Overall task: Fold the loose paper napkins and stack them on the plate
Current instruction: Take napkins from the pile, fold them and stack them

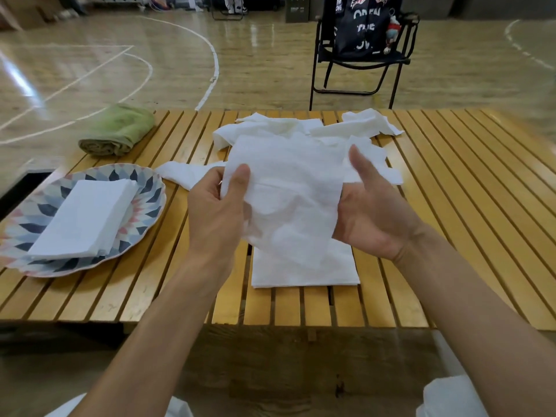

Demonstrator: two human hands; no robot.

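**One napkin in both hands, still crumpled, above the bench**

Your left hand [218,206] pinches the upper left edge of a loose napkin [285,200], thumb in front and the other fingers behind the paper. Your right hand [376,212] takes the right edge between its thumb, which lies on the front, and the palm and fingers behind it. So both hands have a grip on the same sheet, and it hangs between them in the air, wrinkled and not yet folded.

Directly below it, one folded napkin [304,272] lies flat on the bench [451,236]. Behind the hands the pile of loose napkins [301,130] waits, spread and tangled. On your left stands the patterned plate [144,188], with a neat stack of folded napkins [87,218] already on it. A rolled green cloth [117,130] lies further back, near the bench corner.

I judge you are at the step of opening the sheet before folding. The paper is thin, so if you pull the two edges apart too strongly it can tear. If the wrinkles are not smoothed first, the fold will probably be crooked and the stack will lean. Also the hanging lower corner is close to the folded one below and may drag it out of place
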